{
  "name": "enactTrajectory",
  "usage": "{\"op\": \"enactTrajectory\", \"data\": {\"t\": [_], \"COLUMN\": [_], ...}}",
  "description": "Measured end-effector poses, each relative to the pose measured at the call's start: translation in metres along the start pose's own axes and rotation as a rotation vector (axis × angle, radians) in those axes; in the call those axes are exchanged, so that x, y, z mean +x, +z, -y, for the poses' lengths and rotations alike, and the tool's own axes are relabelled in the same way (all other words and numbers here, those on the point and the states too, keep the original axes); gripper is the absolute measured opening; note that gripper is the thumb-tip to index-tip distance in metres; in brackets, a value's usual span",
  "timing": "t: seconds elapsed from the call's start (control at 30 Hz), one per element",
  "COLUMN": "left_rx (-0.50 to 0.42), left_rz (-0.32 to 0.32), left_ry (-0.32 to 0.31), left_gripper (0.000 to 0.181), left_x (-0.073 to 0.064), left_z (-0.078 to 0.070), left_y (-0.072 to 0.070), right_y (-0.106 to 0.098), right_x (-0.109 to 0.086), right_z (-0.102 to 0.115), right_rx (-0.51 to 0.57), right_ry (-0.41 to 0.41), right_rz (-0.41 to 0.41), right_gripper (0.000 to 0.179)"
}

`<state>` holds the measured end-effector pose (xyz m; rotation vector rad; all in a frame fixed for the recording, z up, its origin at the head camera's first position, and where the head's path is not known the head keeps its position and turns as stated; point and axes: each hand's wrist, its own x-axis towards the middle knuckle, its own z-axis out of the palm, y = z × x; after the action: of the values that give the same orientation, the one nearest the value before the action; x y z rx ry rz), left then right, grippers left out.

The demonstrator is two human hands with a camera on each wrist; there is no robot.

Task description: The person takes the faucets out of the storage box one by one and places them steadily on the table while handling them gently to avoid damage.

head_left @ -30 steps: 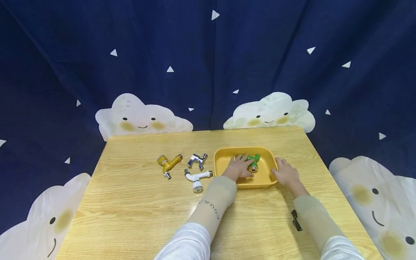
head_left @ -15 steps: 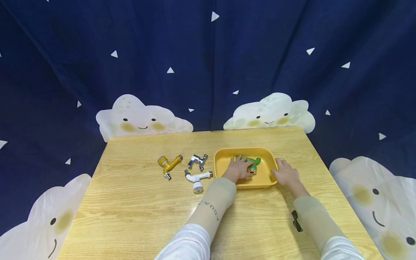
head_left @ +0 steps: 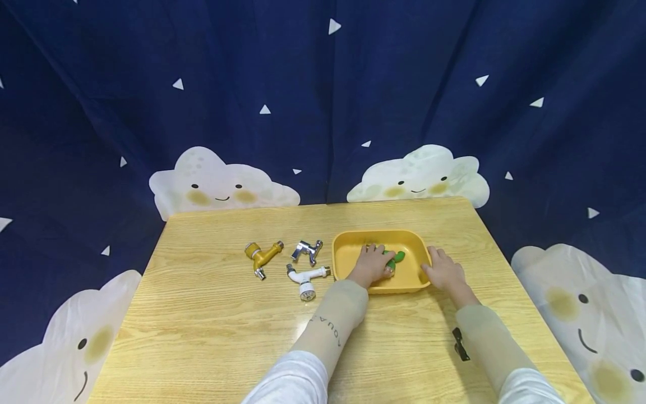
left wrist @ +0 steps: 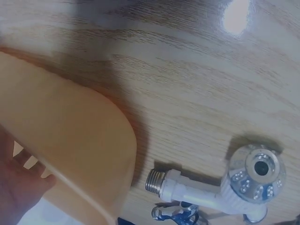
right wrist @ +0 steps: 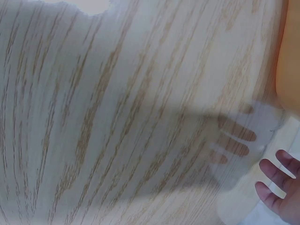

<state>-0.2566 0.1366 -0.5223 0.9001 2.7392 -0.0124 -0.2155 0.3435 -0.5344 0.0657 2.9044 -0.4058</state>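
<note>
A yellow plastic tray (head_left: 345,252) stands on the table right of centre. Inside it, my left hand (head_left: 370,264) grips a green tap (head_left: 399,256), most of which is hidden beneath the fingers. My right hand (head_left: 446,272) holds the tray's right end, its thumb over the rim and the other fingers along the outside. The left wrist view has the tray's outer wall (left wrist: 89,126) in front of part of that hand. Fingers of the right hand (right wrist: 287,192) show at the lower right of the right wrist view.
Left of the tray lie a white tap (head_left: 303,276), a chrome tap (head_left: 312,251) and, farther left, a yellow tap (head_left: 262,256). The white tap's threaded end points at the tray, close to its wall. A dark blue curtain (head_left: 282,67) hangs behind the wooden table (head_left: 202,325).
My left fingers have closed in round the green tap, and the tap has turned and tilted, with less of it showing. The right hand and the tray stay in place.
</note>
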Motion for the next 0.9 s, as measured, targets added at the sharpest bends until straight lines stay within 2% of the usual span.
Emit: {"op": "enactTrajectory", "data": {"t": [0.3, 0.6, 0.9], "left_rx": [0.087, 0.089, 0.089], "left_rz": [0.019, 0.006, 0.006], "left_ry": [-0.046, -0.061, -0.039], "left_gripper": [0.070, 0.063, 0.068], "left_x": [-0.004, -0.008, -0.012], "left_z": [-0.004, -0.005, -0.003], "left_y": [-0.004, -0.003, -0.003], "right_y": [0.001, 0.001, 0.001], "right_x": [0.001, 0.001, 0.001], "right_z": [0.000, 0.000, 0.000], "right_rx": [-0.003, -0.009, -0.019], "right_ry": [0.006, 0.001, 0.000], "right_rz": [0.006, 0.011, 0.005], "right_gripper": [0.058, 0.059, 0.058]}}
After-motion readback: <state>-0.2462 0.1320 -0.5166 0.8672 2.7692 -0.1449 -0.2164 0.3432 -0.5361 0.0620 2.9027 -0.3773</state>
